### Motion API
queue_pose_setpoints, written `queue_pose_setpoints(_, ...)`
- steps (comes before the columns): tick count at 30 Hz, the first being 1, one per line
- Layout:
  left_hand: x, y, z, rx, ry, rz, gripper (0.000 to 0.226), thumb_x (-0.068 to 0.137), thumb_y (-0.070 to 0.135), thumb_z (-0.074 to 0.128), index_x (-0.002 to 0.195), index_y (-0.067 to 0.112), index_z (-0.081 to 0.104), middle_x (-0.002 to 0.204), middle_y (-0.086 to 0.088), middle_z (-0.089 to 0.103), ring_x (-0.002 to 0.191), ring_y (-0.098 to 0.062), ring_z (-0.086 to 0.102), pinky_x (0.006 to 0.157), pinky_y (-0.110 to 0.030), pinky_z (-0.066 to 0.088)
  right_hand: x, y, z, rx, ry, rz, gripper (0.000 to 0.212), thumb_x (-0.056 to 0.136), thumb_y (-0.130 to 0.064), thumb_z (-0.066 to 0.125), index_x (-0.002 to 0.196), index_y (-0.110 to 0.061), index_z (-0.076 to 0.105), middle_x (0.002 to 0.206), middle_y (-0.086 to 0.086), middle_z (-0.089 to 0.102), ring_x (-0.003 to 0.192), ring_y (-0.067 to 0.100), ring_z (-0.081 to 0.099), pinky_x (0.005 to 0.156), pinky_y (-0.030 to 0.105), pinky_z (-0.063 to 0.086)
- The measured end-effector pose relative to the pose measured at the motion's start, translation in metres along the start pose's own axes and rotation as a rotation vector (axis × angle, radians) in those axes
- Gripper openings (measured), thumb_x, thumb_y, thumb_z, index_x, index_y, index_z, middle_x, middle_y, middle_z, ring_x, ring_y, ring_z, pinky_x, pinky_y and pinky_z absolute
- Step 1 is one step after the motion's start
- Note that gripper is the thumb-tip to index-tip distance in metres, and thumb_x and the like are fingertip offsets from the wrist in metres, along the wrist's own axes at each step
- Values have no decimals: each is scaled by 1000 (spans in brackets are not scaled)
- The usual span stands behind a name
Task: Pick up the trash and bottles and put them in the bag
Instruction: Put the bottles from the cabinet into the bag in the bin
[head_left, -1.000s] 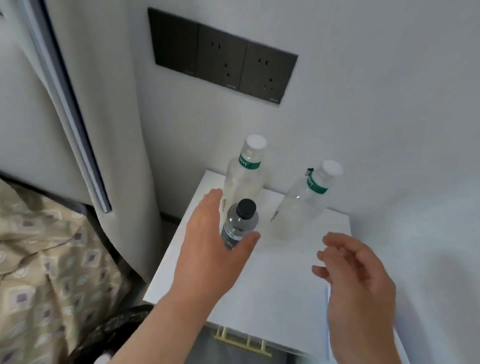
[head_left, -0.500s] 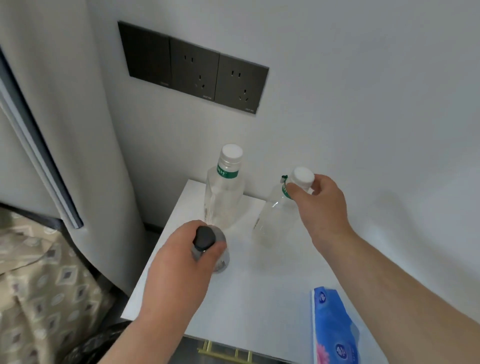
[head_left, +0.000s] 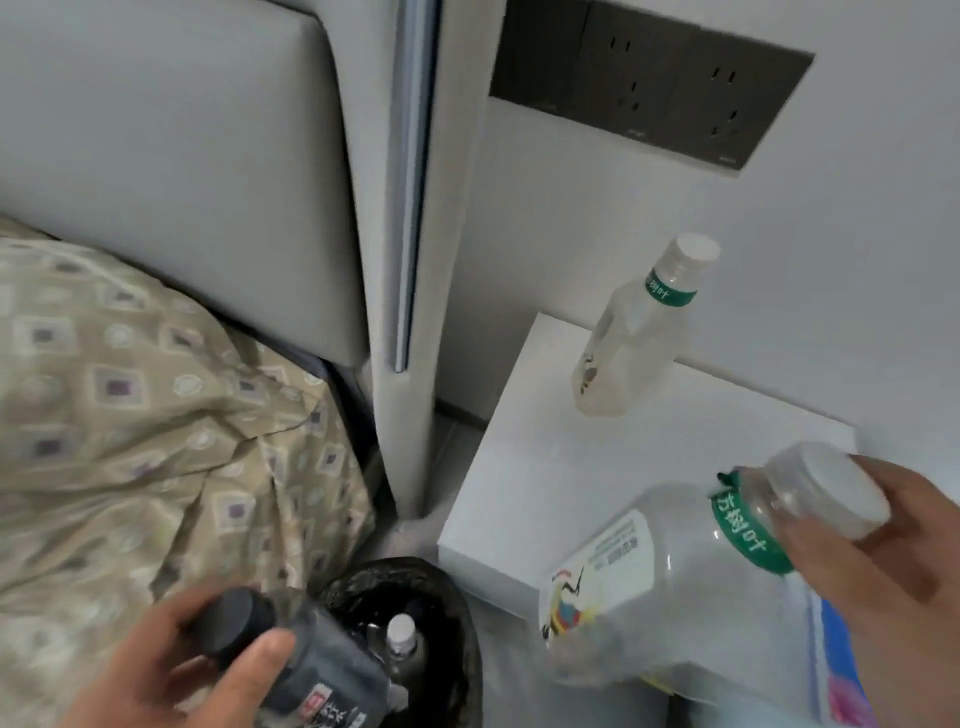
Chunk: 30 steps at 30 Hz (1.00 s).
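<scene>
Four bottles (head_left: 322, 670) (head_left: 665, 587) (head_left: 631, 338) (head_left: 401, 636): left hand (head_left: 171, 670), right hand (head_left: 893, 561), table (head_left: 545, 467), bag (head_left: 363, 577), one each.

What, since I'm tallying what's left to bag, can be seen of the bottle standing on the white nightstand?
The bottle is clear plastic and looks empty or nearly so, with a white screw cap, a green band with white characters round its neck, and a small print low on its body. It stands upright near the far corner of the nightstand, close to the wall below the dark socket panel. Only the tabletop touches it.
</scene>
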<state>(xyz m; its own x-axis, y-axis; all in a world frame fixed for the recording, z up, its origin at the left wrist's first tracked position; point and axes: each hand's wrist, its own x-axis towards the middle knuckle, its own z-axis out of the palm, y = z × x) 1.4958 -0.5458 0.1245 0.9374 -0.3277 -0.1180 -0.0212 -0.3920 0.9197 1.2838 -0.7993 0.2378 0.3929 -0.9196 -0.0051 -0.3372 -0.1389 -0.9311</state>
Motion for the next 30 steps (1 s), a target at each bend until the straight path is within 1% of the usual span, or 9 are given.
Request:
queue_pose_setpoints(2, 2, -14, -7, 29, 36, -50, 37, 41, 48, 76, 76, 52, 62, 72, 29, 68, 60, -1, 64, 54, -9, 48, -25, 7, 28, -3, -172, 97, 35, 67, -6, 75, 86, -36, 71, 77, -9, 75, 67, 3, 69, 59, 10, 52)
queue_pose_setpoints(4, 5, -30, -12, 137, -24, -121, 39, 53, 34, 85, 77, 53, 61, 72, 32, 66, 63, -4, 65, 58, -10, 47, -44, 13, 61, 23, -302, 196, 28, 66, -1, 77, 81, -23, 71, 77, -1, 76, 67, 5, 70, 59, 8, 50)
queue_pose_setpoints(6, 8, -46, -14, 218, -90, -209, 35, 64, 27, 84, 75, 50, 60, 71, 24, 69, 67, -5, 65, 69, -21, 50, -57, 26, 96, -19, -388, 245, 29, 66, 0, 80, 79, -24, 70, 77, -2, 76, 70, 4, 70, 61, 6, 48)
queue_pose_setpoints(8, 10, -66, -10, 325, -187, -250, 22, 71, 36, 78, 76, 44, 59, 74, 17, 68, 77, -5, 64, 76, -32, 51, -66, 50, 127, -75, -465, 271, 29, 68, -9, 82, 82, -29, 68, 79, -9, 75, 75, -1, 69, 66, 7, 48)
queue_pose_setpoints(11, 12, -99, 5, 409, -294, -297, 21, 77, 49, 67, 93, 41, 56, 82, 17, 67, 82, -5, 63, 76, -31, 52, -72, 89, 165, -130, -552, 294, 29, 70, -23, 81, 89, -36, 63, 90, -22, 71, 87, -6, 66, 82, 19, 49)
queue_pose_setpoints(15, 22, -138, 31, 481, -343, -333, 33, 81, 51, 61, 108, 32, 59, 88, 10, 69, 77, -5, 63, 61, -22, 48, -66, 133, 201, -162, -584, 338, 30, 74, -32, 78, 97, -35, 59, 96, -26, 69, 93, -11, 62, 84, 19, 48)
queue_pose_setpoints(19, 26, -170, 53, 551, -388, -395, 27, 82, 47, 62, 99, 26, 58, 87, 7, 68, 67, -8, 62, 56, -20, 47, -57, 168, 223, -209, -588, 388, 26, 77, -30, 75, 96, -34, 57, 97, -16, 69, 94, -3, 63, 78, 21, 47)
queue_pose_setpoints(23, 27, -201, 63, 632, -461, -407, 24, 77, 43, 64, 85, 23, 53, 98, 2, 65, 88, -19, 64, 75, -34, 53, -53, 197, 243, -279, -601, 420, 25, 78, -29, 74, 92, -33, 54, 96, -13, 67, 90, 3, 62, 75, 27, 47)
queue_pose_setpoints(30, 26, -230, 57, 1029, -615, -212, 28, 86, 40, 59, 106, 20, 55, 116, 0, 57, 111, -22, 55, 86, -34, 46, -58, 236, 274, -378, -691, 431, 25, 78, -46, 66, 97, -33, 54, 94, -13, 67, 91, 6, 62, 84, 34, 51)
